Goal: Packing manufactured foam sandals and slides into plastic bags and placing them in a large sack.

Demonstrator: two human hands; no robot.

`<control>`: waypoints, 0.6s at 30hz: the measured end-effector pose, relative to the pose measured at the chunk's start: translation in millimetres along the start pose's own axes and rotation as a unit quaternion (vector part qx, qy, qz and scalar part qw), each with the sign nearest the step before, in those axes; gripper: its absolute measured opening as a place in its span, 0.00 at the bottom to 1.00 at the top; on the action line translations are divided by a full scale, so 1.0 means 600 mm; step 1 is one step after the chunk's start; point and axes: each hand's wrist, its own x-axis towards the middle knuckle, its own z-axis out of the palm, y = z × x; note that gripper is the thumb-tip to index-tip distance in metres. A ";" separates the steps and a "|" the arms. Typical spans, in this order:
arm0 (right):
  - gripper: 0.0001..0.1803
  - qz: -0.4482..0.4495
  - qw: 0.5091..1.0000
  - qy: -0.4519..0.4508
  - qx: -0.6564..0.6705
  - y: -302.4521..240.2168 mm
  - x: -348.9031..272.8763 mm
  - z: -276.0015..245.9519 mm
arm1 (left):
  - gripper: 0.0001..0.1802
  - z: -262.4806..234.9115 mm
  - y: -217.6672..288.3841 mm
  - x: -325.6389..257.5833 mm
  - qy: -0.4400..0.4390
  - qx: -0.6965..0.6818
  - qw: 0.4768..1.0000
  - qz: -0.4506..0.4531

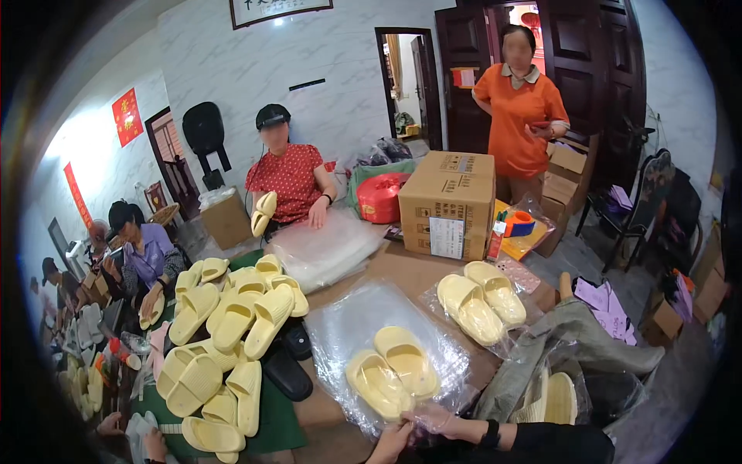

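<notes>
A pair of pale yellow slippers (407, 362) lies side by side on top of a stack of clear plastic bags (334, 319), at the near middle of the table. The near slipper ends appear covered by a clear bag's film. My left hand (394, 441) is closed at the near edge of that clear plastic bag, fingers pinched. Just to its right, my right hand (434, 419) also grips the bag's edge, close beside the left fingers. Part of my fingers is hidden by shiny film. A bagged pair of yellow slippers (481, 301) lies farther right.
Loose yellow slippers (246, 317) are heaped at left, beside black slippers (286, 373). A carton (447, 203) and red twine roll (382, 196) stand beyond. Bagged slippers fill a grey-green sack (533, 352). Co-workers stand across and left; another person's hands (153, 444) are at lower left.
</notes>
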 end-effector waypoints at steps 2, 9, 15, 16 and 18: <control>0.17 -0.064 0.990 0.084 -0.093 -0.025 -0.005 0.004 | 0.11 0.001 0.001 0.007 -0.005 -0.001 1.000 0.029; 0.16 -0.130 0.965 0.183 -0.135 -0.087 -0.006 -0.035 | 0.17 -0.034 -0.035 0.031 0.096 0.077 0.982 0.145; 0.15 -0.444 0.672 0.220 -0.551 -0.113 0.006 -0.113 | 0.19 -0.040 -0.047 0.036 0.136 0.425 0.848 0.286; 0.15 -0.445 0.673 0.215 -0.550 -0.123 0.003 -0.116 | 0.19 -0.034 -0.040 0.028 0.126 0.439 0.846 0.277; 0.15 -0.360 0.753 0.248 -0.492 -0.155 0.001 -0.119 | 0.18 -0.036 -0.056 0.030 0.164 0.469 0.819 0.288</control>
